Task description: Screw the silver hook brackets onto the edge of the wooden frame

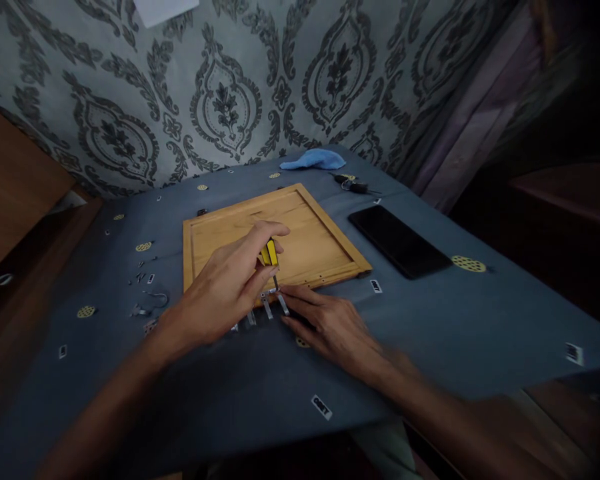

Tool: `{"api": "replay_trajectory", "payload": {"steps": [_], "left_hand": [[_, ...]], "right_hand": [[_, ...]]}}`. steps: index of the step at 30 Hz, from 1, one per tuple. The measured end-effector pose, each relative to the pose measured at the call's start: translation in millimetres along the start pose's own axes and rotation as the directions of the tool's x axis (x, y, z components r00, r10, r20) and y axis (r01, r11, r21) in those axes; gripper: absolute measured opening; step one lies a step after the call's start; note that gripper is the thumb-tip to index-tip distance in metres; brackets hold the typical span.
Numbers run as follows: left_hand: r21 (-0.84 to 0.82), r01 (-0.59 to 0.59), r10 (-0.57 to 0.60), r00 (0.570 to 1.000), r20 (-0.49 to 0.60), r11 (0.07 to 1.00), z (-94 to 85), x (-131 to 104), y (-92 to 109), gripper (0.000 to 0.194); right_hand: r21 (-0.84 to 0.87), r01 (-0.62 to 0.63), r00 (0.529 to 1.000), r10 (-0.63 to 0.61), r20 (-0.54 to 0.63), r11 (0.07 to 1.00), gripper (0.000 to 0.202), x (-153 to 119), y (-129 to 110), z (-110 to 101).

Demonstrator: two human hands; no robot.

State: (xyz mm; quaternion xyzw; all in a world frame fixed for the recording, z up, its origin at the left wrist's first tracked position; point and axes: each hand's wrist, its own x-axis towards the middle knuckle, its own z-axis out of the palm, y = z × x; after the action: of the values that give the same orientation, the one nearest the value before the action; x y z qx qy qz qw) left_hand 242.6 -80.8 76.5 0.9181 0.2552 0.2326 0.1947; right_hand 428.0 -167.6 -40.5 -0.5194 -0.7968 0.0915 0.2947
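One camera sits on the person's head. It looks from up above, on the near side of the wooden board, and points forward and down. It is close, but not so close that the board fills the view: the blue tablecloth shows all around the board. Past the board, the view goes up to the patterned wall. Nearer than the board, it takes in the tablecloth's front edge.

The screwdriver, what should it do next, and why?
Probably a small twist by the left hand: it holds the screwdriver with its tip at a metal piece by the edge of the board, and the right hand is beside that piece.
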Motion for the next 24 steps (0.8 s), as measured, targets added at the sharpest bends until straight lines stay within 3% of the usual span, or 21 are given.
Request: {"api": "replay_trajectory", "payload": {"steps": [3,11,20,24], "left_hand": [[-0.008,-0.017,0.017,1.0,-0.001,1.0,1.7,-0.6,-0.7,0.035],[0.118,0.01,0.008,0.989,-0.15,0.993,9.3,-0.1,-1.3,0.02],[0.082,0.004,0.01,0.985,-0.171,0.997,11.5,1.5,-3.6,0.023],[0.013,-0.022,0.023,0.987,-0.159,1.0,10.9,1.7,-6.4,0.037]], "right_hand": [[-0.006,0.004,1.0,-0.004,-0.003,1.0,0.03,-0.2,0.1,0.4],[0.0,-0.007,1.0,0.007,0.008,1.0,0.033,-0.4,0.4,0.7],[-0.008,0.01,1.0,-0.01,-0.003,1.0,0.03,-0.6,1.6,1.4],[-0.009,0.009,1.0,-0.009,-0.001,1.0,0.032,-0.8,1.5,0.1]]}}
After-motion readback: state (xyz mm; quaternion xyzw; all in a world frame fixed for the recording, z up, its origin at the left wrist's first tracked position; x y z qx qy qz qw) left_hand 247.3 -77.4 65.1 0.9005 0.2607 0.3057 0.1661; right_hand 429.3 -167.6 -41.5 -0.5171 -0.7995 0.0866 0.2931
